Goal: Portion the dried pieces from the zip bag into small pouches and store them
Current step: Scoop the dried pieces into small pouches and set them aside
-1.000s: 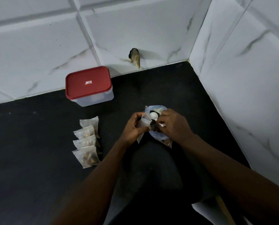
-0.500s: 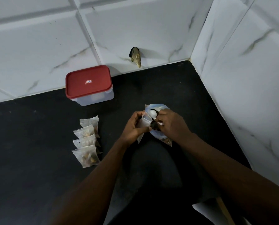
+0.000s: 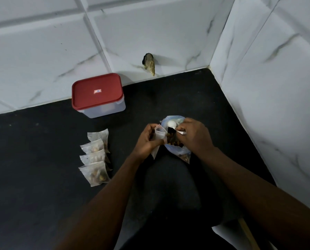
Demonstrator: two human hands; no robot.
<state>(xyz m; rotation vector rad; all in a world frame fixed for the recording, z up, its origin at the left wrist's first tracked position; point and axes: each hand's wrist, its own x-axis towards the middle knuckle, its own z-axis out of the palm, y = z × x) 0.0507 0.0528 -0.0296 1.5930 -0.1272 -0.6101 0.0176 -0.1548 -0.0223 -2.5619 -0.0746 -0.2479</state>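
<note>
Surface: a black, matte countertop (image 3: 33,177) fills the lower part of the view, and a few pale specks show on it.
Room: two walls meet at the surface's far right corner. The back wall (image 3: 42,51) and the right wall (image 3: 276,105) are covered in large white tiles with grey marble veins.
Wall gap: a dark hole (image 3: 148,64) sits low in the back wall, just above the surface's far edge. Something brownish hangs from it; what it is cannot be told.
Container: a clear box with a red lid (image 3: 98,95) stands at the far edge against the back wall, left of centre. The lid is on.
Filled pouches: four small clear pouches (image 3: 94,159) lie overlapping in a row on the surface, in front of the container, with brown pieces inside.
Zip bag: a clear, bluish zip bag (image 3: 179,152) rests on the surface right of centre, partly under the hands. Its mouth is open, and dried pieces (image 3: 174,141) show inside.
Left hand: the left hand (image 3: 147,139) has curled fingers gripping an open small pouch (image 3: 159,134), which touches the zip bag's mouth.
Right hand: the right hand (image 3: 195,136) has fingers curled around the handle of a white scoop (image 3: 172,124), whose round head is at the bag's mouth.
Near right corner: a white sheet (image 3: 228,235) and a tan stick (image 3: 248,235) lie at the near edge.
</note>
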